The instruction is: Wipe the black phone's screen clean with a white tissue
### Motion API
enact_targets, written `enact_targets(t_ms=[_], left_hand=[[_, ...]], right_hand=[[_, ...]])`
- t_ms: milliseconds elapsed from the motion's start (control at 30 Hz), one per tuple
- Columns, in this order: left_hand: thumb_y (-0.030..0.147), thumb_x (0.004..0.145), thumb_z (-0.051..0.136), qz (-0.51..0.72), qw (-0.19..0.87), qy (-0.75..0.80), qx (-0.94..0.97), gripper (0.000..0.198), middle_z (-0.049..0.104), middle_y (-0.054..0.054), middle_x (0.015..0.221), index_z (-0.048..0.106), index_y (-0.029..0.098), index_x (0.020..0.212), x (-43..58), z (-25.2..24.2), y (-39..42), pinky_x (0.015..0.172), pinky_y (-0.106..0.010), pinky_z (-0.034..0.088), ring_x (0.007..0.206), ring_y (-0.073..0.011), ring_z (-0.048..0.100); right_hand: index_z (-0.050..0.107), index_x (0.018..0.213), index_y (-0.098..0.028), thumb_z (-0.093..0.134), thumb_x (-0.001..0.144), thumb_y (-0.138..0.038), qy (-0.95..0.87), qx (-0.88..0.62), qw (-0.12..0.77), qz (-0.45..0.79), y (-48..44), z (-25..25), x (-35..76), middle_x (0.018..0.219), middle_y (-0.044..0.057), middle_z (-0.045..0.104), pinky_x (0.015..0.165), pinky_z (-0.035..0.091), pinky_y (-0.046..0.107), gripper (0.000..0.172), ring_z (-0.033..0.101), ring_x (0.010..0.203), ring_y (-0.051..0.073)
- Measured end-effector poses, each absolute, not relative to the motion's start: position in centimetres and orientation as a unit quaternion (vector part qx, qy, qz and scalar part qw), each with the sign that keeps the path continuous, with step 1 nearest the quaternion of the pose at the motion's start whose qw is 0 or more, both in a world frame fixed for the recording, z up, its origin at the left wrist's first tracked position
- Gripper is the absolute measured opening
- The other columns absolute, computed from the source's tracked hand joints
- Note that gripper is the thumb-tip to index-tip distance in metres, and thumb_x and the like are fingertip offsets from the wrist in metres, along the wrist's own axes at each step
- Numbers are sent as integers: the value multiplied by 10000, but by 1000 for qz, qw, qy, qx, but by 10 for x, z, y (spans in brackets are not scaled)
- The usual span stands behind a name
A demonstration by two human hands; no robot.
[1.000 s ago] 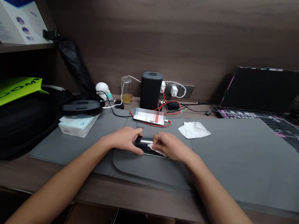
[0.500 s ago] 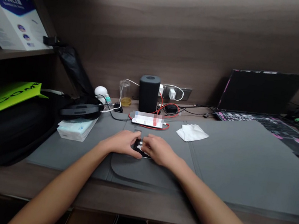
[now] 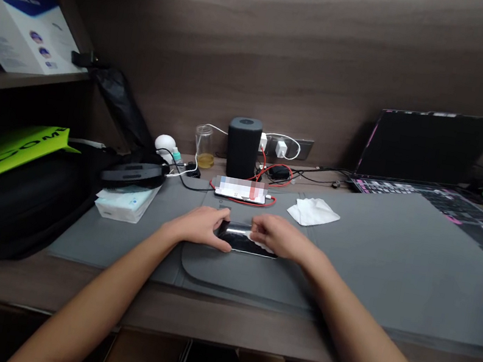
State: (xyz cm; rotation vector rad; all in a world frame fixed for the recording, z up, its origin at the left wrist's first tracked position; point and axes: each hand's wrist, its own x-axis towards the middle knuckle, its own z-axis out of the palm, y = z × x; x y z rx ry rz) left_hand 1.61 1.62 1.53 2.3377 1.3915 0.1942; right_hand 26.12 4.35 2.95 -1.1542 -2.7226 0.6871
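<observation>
A phone with a dark, glossy screen [image 3: 241,241] lies flat on the grey desk mat, its long side running left to right. My left hand [image 3: 202,226] grips its left end, thumb at the near edge and fingers at the far edge. Over the right part of the screen is my right hand [image 3: 277,236], fingers curled together against the glass. Whatever those fingers pinch, if anything, is hidden; a whitish patch shows on the glass beneath them. Beyond the hands, a second phone [image 3: 240,194] with a lit screen has a red cable plugged in.
A crumpled white tissue [image 3: 313,211] lies on the grey mat [image 3: 393,268]. At the back stand a black speaker [image 3: 241,150], a glass jar [image 3: 203,148] and plugged-in chargers [image 3: 281,149]. To the right is an open laptop [image 3: 427,147]; a tissue pack [image 3: 124,203] and black bag [image 3: 26,194] are left.
My right hand has slid rightward along the phone, uncovering more of its screen. My left hand keeps its hold on the left end. The view has shifted slightly.
</observation>
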Motion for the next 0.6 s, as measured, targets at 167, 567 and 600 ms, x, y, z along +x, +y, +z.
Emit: enact_targets(t_ms=[167, 567, 600], left_hand=[[666, 671, 724, 74, 194, 496, 843, 539, 581, 25, 745, 484, 225, 868, 17, 11, 17, 566, -269, 295, 669, -185, 559], [662, 677, 728, 65, 211, 499, 838, 578, 586, 24, 744, 529, 224, 998, 16, 15, 17, 591, -271, 311, 693, -194, 564], [662, 679, 726, 65, 212, 497, 839, 578, 586, 25, 744, 529, 224, 1000, 16, 15, 17, 592, -270, 311, 691, -193, 563]], right_hand=[[667, 901, -190, 536, 985, -287, -937, -291, 114, 158, 29, 14, 222, 913, 56, 613, 733, 341, 287, 183, 554, 809, 177], [732, 839, -145, 626, 834, -359, -849, -389, 39, 357, 58, 35, 307, 767, 40, 685, 622, 400, 262, 239, 564, 679, 166], [737, 837, -147, 627, 835, -368, -852, -388, 49, 348, 58, 33, 307, 775, 43, 685, 627, 405, 263, 247, 565, 685, 167]])
